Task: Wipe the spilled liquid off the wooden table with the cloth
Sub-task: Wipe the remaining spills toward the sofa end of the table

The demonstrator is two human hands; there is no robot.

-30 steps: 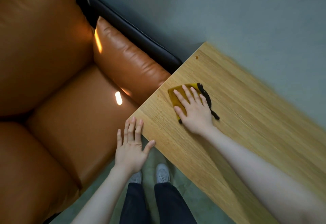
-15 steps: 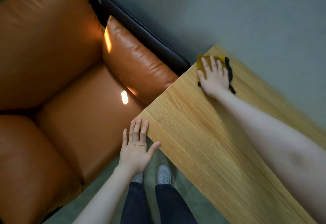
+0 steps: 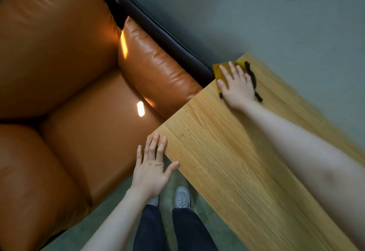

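A wooden table [image 3: 227, 161] runs from the lower right up to a far corner. At that far corner lies a yellow cloth [image 3: 219, 73] with a black edge. My right hand [image 3: 237, 86] presses flat on the cloth with straight fingers, and part of the cloth hangs past the table's left edge. My left hand [image 3: 152, 167] rests open at the table's near corner, fingertips and thumb touching its edge. No liquid shows on the wood.
An orange leather sofa [image 3: 69, 92] with a black frame stands close against the table's left edge. Grey-green floor [image 3: 256, 13] lies beyond the table. My legs and grey shoes [image 3: 182, 197] stand between sofa and table.
My right hand has pushed the cloth away from me across the table to the far corner, then slightly left over the edge. My left hand has stayed at the near corner.
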